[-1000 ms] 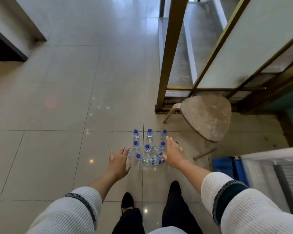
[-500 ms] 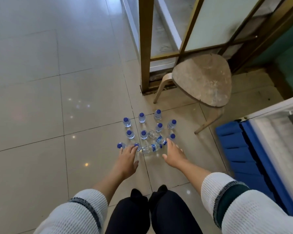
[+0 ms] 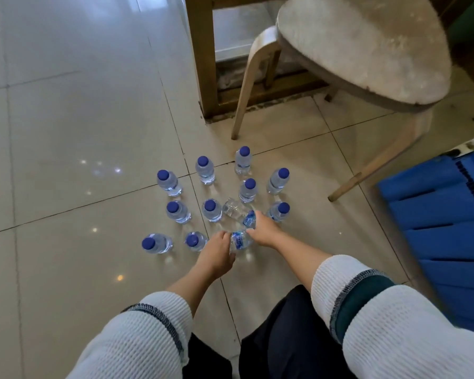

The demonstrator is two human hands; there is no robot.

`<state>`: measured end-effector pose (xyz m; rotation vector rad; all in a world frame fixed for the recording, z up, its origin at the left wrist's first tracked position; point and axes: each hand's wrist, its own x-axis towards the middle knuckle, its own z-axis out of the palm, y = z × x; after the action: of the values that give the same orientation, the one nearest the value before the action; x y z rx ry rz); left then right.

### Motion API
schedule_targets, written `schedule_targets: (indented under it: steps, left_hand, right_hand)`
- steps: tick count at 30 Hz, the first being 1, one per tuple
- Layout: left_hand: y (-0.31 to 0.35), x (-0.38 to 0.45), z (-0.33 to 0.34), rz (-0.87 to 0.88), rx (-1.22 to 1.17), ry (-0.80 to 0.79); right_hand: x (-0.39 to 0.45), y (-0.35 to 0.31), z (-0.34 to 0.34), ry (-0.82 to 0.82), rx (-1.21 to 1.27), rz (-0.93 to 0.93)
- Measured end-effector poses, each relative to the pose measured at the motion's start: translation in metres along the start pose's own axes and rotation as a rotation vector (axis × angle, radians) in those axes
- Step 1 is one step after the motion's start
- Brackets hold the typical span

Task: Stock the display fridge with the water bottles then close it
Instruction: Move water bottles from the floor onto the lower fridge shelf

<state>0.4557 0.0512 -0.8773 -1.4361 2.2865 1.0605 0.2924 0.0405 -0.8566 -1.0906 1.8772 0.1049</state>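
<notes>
Several small clear water bottles with blue caps (image 3: 205,168) stand in a cluster on the tiled floor. Two more lie on their sides at the near edge of the cluster. My left hand (image 3: 216,254) is curled around the nearer lying bottle (image 3: 240,241), the one with a blue label. My right hand (image 3: 263,229) grips the cap end of the other lying bottle (image 3: 233,208). The display fridge shows only as a blue ribbed part (image 3: 443,214) at the right edge; its inside is out of view.
A worn stool (image 3: 367,42) with pale wooden legs stands just behind the bottles, one leg close to the far bottles. A brown door frame post (image 3: 203,56) rises at the back. My knees are at the bottom of the view.
I have bent lower and the view has closed in on the bottles. Both hands went from open above the floor to closed on the two lying bottles.
</notes>
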Motion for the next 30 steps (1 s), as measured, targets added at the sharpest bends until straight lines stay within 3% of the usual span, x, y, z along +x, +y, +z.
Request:
schedule_targets:
  steps: [9, 14, 19, 25, 30]
  left_hand:
    - [-0.039, 0.083, 0.094, 0.055, 0.189, 0.021]
    - [-0.042, 0.088, 0.116, 0.006, 0.29, 0.037]
    - [-0.052, 0.071, 0.127, 0.031, 0.321, 0.001]
    - [-0.07, 0.036, 0.113, -0.077, 0.007, 0.0]
    - [-0.054, -0.016, 0.077, -0.192, -0.481, 0.058]
  right_hand:
    - [0.112, 0.036, 0.037, 0.061, -0.07, -0.057]
    - [0.131, 0.044, 0.055, 0.048, -0.101, -0.073]
    - [0.129, 0.049, 0.065, 0.133, -0.13, -0.134]
    - [0.112, 0.057, 0.066, 0.201, 0.051, -0.175]
    - [0.048, 0.037, 0.042, 0.347, 0.357, -0.005]
